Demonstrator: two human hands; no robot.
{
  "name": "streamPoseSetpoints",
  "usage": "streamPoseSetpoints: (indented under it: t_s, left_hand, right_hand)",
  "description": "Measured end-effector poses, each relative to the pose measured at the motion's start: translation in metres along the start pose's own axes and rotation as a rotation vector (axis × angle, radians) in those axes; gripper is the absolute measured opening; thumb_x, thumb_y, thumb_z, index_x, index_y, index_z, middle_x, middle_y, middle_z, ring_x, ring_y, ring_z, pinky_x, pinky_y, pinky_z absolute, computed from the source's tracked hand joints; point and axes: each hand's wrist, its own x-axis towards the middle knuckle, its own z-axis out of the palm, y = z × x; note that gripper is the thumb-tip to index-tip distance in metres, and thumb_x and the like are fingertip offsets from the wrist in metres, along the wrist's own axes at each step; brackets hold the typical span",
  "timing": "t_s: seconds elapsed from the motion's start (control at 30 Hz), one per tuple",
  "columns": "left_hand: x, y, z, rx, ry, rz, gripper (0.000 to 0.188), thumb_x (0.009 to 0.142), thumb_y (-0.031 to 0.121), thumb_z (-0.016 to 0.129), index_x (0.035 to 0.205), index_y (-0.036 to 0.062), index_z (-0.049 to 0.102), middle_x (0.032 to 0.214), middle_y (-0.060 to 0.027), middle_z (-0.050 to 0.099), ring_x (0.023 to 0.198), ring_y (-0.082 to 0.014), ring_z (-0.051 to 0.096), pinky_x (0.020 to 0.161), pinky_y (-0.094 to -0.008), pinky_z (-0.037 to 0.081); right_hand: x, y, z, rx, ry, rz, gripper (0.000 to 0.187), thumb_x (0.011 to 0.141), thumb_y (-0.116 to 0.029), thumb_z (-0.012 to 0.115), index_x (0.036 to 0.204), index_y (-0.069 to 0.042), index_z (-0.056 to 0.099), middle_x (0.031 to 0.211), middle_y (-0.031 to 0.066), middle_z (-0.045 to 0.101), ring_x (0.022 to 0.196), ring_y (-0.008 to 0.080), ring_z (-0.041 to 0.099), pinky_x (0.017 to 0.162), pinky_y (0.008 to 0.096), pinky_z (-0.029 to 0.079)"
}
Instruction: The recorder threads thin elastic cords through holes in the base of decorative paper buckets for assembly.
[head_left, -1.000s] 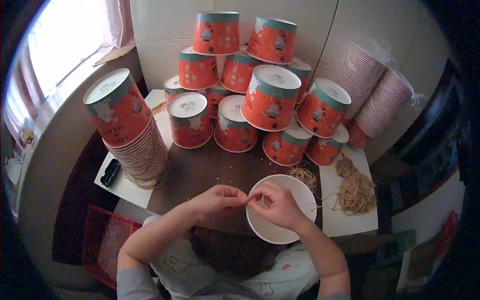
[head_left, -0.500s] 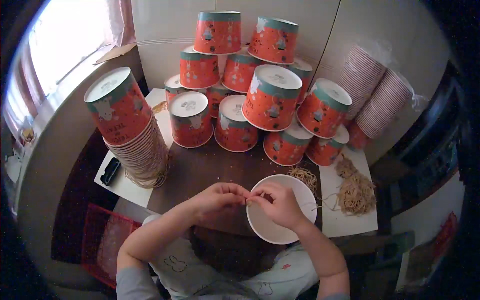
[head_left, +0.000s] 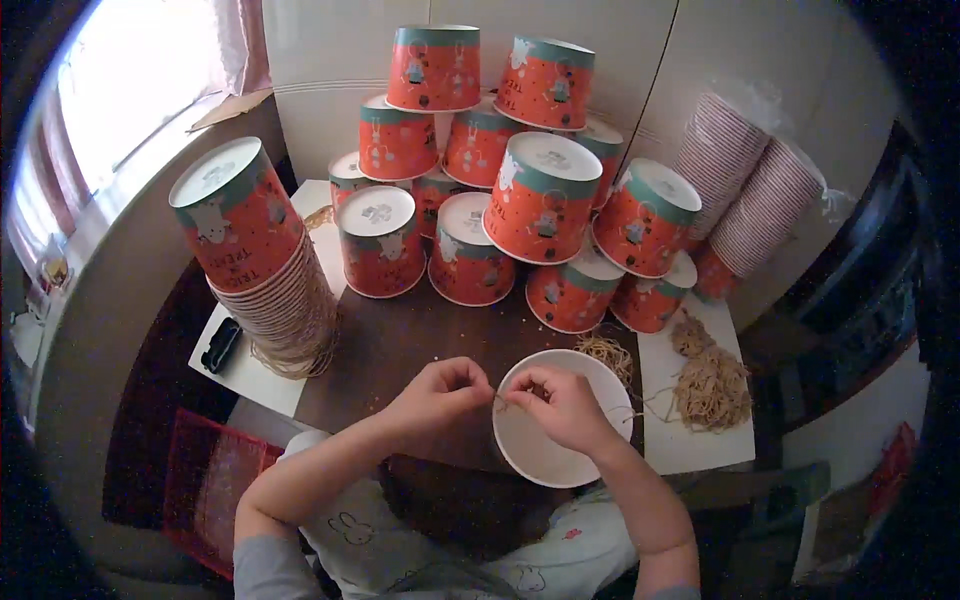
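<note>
Over a white round tub (head_left: 535, 455), seen from above with its inside showing, both my hands work close together. My left hand (head_left: 440, 395) pinches thumb and forefinger at the left end of a thin piece of brown twine (head_left: 501, 400). The twine's other part is in my right hand (head_left: 565, 408), whose thumb and forefinger are also closed on it. Only a short stretch of twine shows between the fingertips. A loose strand runs from the tub's right side to a tangled heap of twine (head_left: 712, 390) on a white board.
Orange paper buckets (head_left: 475, 250) stand upside down, piled up at the back. A tall nested stack of buckets (head_left: 245, 235) rises at left beside a black stapler-like object (head_left: 221, 345). Wrapped bucket stacks (head_left: 765, 215) lean at back right. A small twine bunch (head_left: 606, 358) lies behind the tub.
My hands have drawn slightly apart; the left fingertips have shifted left, and a short length of twine now shows between them. The tub and piled buckets have stayed in place.
</note>
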Motion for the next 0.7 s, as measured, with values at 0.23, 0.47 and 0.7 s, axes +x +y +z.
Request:
streamPoseSetpoints:
  t_s: [0.23, 0.47, 0.7]
  left_hand:
    - [0.002, -0.005, -0.004, -0.113, -0.038, 0.043, 0.01, 0.081, 0.013, 0.056, 0.082, 0.0053, 0.05, 0.08, 0.0004, 0.055, 0.074, -0.0052, 0.049, 0.066, -0.0188, 0.04]
    - [0.001, -0.001, -0.005, -0.161, -0.031, 0.023, 0.005, 0.081, 0.009, 0.053, 0.082, 0.0054, 0.05, 0.08, -0.0008, 0.056, 0.07, -0.0058, 0.051, 0.061, -0.0196, 0.041]
    - [0.005, -0.013, -0.01, -0.358, -0.052, -0.047, 0.003, 0.08, 0.01, 0.053, 0.08, 0.0078, 0.05, 0.078, -0.0015, 0.058, 0.063, -0.0041, 0.049, 0.054, -0.0166, 0.037]
  right_hand:
    - [-0.001, -0.003, 0.0, -0.011, -0.026, -0.031, 0.009, 0.076, -0.009, 0.059, 0.08, -0.001, 0.059, 0.069, 0.0029, 0.059, 0.059, 0.0063, 0.05, 0.053, 0.0217, 0.041]
    - [0.0, -0.007, -0.003, -0.017, -0.014, 0.002, 0.01, 0.075, -0.01, 0.06, 0.081, -0.002, 0.059, 0.068, 0.0017, 0.058, 0.057, 0.0041, 0.049, 0.051, 0.0208, 0.04]
    - [-0.003, 0.003, -0.003, -0.178, -0.073, -0.158, 0.017, 0.073, -0.014, 0.061, 0.086, -0.003, 0.059, 0.072, 0.0058, 0.059, 0.059, 0.01, 0.053, 0.053, 0.0238, 0.042]
